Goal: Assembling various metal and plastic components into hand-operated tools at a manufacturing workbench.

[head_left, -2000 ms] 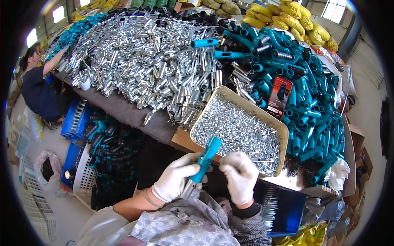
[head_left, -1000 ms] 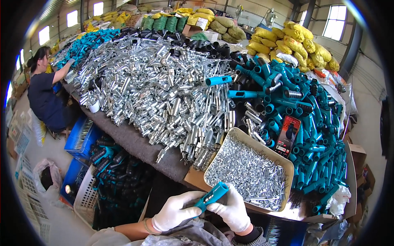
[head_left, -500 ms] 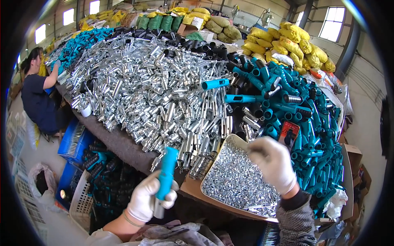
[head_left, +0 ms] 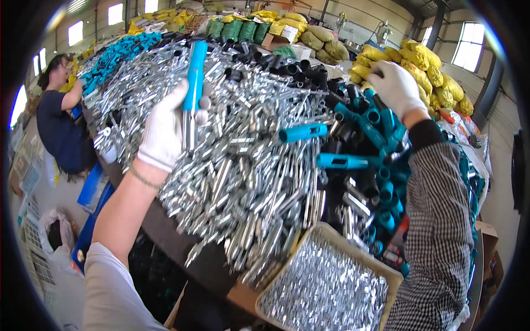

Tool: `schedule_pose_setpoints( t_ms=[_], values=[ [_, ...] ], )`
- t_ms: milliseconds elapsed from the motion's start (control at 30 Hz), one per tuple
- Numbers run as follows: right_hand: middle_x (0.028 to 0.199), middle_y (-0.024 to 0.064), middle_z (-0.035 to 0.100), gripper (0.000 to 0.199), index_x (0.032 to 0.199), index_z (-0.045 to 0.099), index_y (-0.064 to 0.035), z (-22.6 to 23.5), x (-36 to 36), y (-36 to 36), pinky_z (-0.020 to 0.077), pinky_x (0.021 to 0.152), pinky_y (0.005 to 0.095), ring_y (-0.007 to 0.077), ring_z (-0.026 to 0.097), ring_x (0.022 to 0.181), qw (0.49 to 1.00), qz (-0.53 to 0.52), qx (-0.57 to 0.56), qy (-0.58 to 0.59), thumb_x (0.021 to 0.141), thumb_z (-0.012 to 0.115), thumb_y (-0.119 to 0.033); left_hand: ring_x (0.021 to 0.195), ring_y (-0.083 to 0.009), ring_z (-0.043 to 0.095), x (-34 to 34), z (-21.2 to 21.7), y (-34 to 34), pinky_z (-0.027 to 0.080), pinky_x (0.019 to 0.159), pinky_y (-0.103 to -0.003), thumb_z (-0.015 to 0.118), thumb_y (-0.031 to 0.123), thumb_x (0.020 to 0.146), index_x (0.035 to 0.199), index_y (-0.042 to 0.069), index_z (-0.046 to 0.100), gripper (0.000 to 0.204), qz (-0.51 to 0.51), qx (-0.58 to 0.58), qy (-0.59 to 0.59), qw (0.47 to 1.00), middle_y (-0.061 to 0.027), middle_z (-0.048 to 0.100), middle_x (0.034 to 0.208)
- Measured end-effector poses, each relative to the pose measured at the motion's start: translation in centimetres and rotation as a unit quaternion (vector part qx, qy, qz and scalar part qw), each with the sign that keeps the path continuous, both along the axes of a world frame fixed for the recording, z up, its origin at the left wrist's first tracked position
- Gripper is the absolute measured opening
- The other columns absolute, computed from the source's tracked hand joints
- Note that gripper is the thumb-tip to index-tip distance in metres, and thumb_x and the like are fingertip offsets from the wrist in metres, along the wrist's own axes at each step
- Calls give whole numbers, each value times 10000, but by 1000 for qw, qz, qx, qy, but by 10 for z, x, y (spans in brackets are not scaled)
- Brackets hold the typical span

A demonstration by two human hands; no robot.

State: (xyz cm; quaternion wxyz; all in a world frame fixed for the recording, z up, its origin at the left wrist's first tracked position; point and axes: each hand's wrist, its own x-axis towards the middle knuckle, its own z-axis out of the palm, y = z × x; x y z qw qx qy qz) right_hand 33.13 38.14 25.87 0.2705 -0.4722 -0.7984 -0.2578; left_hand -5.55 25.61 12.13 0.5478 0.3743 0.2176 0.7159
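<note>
My left hand (head_left: 168, 124), in a white glove, grips a teal plastic handle (head_left: 196, 69) held upright above the heap of shiny metal tube parts (head_left: 237, 160). A silver metal tube (head_left: 189, 132) sticks out of the handle's lower end. My gloved right hand (head_left: 398, 88) is at the far right, over the pile of teal handles (head_left: 381, 132) and black sleeves (head_left: 301, 69). Its fingers are curled; whatever they hold is hidden. Two slotted teal handles, one (head_left: 302, 133) above the other (head_left: 342, 161), lie between the metal heap and the teal pile.
A cream tray (head_left: 395, 276) of small metal pieces stands at the near edge, partly beside my right sleeve. A co-worker (head_left: 61, 121) sits at the far left by the table. Blue crates (head_left: 94, 190) stand below there. Yellow sacks (head_left: 436, 71) are stacked behind.
My left hand has raised the teal handle with its tube up and to the left, over the metal heap. My right hand has moved from above the tray to the far teal pile.
</note>
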Motion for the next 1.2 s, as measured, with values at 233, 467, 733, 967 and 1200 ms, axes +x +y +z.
schedule_pose_setpoints(
  t_ms=[233,467,733,967,1200],
  values=[
    [1018,215,703,452,1086,704,-55,-1,-27,128,508,879,429,381,663,970,987,14,-148,67,902,610,-456,867,-200,628,-7,55,135,568,634,-294,549,291,1027,1227,-22,539,372,10,33,19,999,-148,646,1094],
    [1076,212,694,466,1125,692,-55,-23,-18,229,491,920,436,395,640,1048,965,39,-236,106,954,549,-464,827,-253,677,-22,89,250,591,814,-496,525,262,1029,1149,12,585,283,-29,-13,-18,999,-176,666,1046],
    [1196,210,668,506,1245,630,-62,-37,-42,339,467,986,400,375,612,1149,928,36,-326,174,978,515,-475,820,-216,684,-35,94,379,559,818,-382,526,210,1010,1251,19,578,312,-10,-60,84,995,-126,687,1014],
    [1183,179,684,484,1262,622,-35,-68,-60,411,468,978,373,325,636,1120,900,79,-384,190,990,547,-428,850,-203,686,-33,78,455,548,774,-315,526,231,1015,1374,-27,474,446,-90,-88,203,971,-137,671,1081],
    [1003,162,705,351,982,763,-46,-79,-75,374,496,912,374,301,657,977,875,69,-414,239,813,728,-352,847,-248,686,16,61,456,556,814,-363,552,217,1001,1359,-34,470,446,-214,-140,56,965,-161,659,1058]
  ],
)
